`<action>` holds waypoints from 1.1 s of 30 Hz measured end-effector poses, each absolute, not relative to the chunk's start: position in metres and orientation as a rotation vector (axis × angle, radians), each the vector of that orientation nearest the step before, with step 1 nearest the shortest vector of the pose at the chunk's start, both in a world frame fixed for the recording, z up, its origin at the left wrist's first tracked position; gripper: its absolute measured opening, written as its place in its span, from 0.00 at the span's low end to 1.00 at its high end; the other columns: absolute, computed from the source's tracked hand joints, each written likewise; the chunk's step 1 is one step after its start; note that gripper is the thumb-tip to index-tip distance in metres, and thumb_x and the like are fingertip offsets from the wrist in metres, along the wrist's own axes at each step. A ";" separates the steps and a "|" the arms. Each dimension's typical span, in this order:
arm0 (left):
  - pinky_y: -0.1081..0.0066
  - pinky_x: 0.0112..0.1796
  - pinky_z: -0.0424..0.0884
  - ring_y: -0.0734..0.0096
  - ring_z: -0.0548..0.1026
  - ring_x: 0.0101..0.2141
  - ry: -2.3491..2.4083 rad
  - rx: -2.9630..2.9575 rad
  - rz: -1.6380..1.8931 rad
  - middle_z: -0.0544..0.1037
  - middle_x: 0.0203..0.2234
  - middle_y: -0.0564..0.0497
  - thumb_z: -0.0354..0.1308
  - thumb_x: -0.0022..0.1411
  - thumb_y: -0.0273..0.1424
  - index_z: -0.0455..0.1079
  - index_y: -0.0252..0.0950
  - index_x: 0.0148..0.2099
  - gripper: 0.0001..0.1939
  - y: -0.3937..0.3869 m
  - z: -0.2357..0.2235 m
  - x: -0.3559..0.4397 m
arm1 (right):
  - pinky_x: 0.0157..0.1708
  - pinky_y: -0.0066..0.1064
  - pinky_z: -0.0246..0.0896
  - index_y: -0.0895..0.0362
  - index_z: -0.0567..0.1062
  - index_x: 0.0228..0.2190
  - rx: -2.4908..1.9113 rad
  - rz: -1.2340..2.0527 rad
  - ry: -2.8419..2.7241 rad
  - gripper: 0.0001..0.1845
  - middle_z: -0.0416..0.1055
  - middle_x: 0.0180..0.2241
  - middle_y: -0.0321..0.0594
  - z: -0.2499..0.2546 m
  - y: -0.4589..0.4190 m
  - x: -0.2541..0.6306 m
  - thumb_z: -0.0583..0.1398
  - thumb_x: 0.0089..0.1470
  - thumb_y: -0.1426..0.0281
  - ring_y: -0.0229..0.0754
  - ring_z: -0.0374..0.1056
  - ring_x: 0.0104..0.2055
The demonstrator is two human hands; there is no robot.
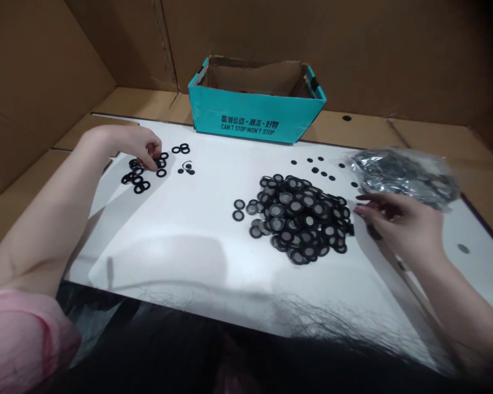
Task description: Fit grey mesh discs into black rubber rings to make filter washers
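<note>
My left hand (135,145) reaches to the far left of the white sheet (197,219), its fingers pinched over a small cluster of black rubber rings (137,178). Whether a ring sits in the pinch is too small to make out. My right hand (398,219) rests at the right edge of a large heap of black rings with grey mesh centres (299,216), fingers stretched flat toward it and holding nothing. A few loose rings (238,209) lie just left of the heap.
A teal cardboard box (257,112), open on top, stands at the back centre. A crinkled clear plastic bag of parts (406,175) lies at the right. Small black discs (316,167) are scattered behind the heap. Brown cardboard walls surround the sheet.
</note>
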State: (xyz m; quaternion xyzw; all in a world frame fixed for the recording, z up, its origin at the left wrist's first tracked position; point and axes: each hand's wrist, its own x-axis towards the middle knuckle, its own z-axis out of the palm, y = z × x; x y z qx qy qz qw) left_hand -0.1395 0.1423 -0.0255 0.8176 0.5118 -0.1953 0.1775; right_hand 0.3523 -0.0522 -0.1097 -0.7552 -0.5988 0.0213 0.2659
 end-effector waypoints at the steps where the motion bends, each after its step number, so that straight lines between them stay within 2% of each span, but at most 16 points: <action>1: 0.74 0.29 0.56 0.78 0.60 0.26 1.440 2.307 -0.532 0.69 0.20 0.61 0.62 0.49 0.51 0.71 0.38 0.36 0.22 0.141 -0.024 -0.140 | 0.28 0.33 0.62 0.55 0.80 0.34 -2.044 0.070 -1.585 0.13 0.77 0.28 0.42 -0.108 -0.053 0.352 0.64 0.46 0.62 0.42 0.69 0.27; 7: 0.74 0.32 0.60 0.77 0.68 0.29 1.621 2.341 -0.467 0.78 0.24 0.59 0.58 0.55 0.46 0.74 0.38 0.40 0.18 0.137 -0.009 -0.140 | 0.30 0.35 0.61 0.56 0.77 0.27 -2.048 0.026 -1.436 0.07 0.75 0.26 0.42 -0.097 -0.051 0.352 0.64 0.43 0.66 0.42 0.68 0.27; 11: 0.75 0.32 0.59 0.77 0.68 0.29 1.671 2.406 -0.295 0.79 0.25 0.58 0.57 0.57 0.47 0.75 0.38 0.39 0.18 0.127 0.003 -0.130 | 0.27 0.33 0.60 0.54 0.74 0.25 -1.981 0.069 -1.475 0.05 0.73 0.25 0.41 -0.082 -0.054 0.332 0.62 0.45 0.66 0.40 0.67 0.25; 14: 0.74 0.34 0.60 0.77 0.68 0.29 1.584 2.406 -0.167 0.78 0.26 0.55 0.55 0.60 0.45 0.74 0.35 0.39 0.18 0.113 0.012 -0.116 | 0.27 0.33 0.60 0.54 0.72 0.24 -1.802 -0.028 -1.646 0.05 0.73 0.25 0.39 -0.071 -0.059 0.307 0.60 0.49 0.66 0.39 0.65 0.24; 16: 0.74 0.34 0.59 0.77 0.68 0.31 1.519 2.422 -0.140 0.79 0.28 0.53 0.53 0.62 0.43 0.74 0.33 0.41 0.18 0.104 0.017 -0.105 | 0.32 0.35 0.63 0.54 0.72 0.25 -1.583 -0.114 -1.872 0.06 0.74 0.27 0.40 -0.067 -0.061 0.291 0.60 0.53 0.67 0.41 0.68 0.29; 18: 0.74 0.34 0.58 0.76 0.68 0.32 1.489 2.450 -0.154 0.79 0.30 0.51 0.53 0.63 0.42 0.74 0.31 0.43 0.19 0.097 0.020 -0.097 | 0.39 0.39 0.66 0.53 0.72 0.27 -1.371 -0.124 -2.073 0.05 0.76 0.33 0.43 -0.065 -0.061 0.278 0.60 0.55 0.69 0.45 0.72 0.37; 22: 0.74 0.33 0.58 0.76 0.68 0.30 1.442 2.503 -0.192 0.77 0.29 0.51 0.53 0.62 0.42 0.74 0.32 0.41 0.19 0.091 0.021 -0.089 | 0.45 0.48 0.68 0.52 0.73 0.28 -1.226 -0.011 -2.276 0.05 0.76 0.46 0.47 -0.067 -0.052 0.262 0.59 0.56 0.70 0.53 0.71 0.48; 29: 0.73 0.33 0.59 0.76 0.68 0.30 1.418 2.555 -0.220 0.76 0.28 0.51 0.53 0.62 0.41 0.74 0.33 0.39 0.17 0.087 0.020 -0.085 | 0.46 0.54 0.69 0.50 0.76 0.32 -1.227 0.029 -2.319 0.06 0.79 0.42 0.42 -0.071 -0.046 0.258 0.59 0.57 0.71 0.54 0.73 0.48; 33: 0.73 0.32 0.59 0.77 0.68 0.28 1.396 2.555 -0.184 0.76 0.27 0.51 0.53 0.62 0.41 0.74 0.33 0.38 0.16 0.087 0.020 -0.085 | 0.49 0.54 0.68 0.51 0.75 0.31 -1.214 0.026 -2.310 0.05 0.78 0.44 0.42 -0.069 -0.047 0.259 0.59 0.57 0.71 0.54 0.72 0.51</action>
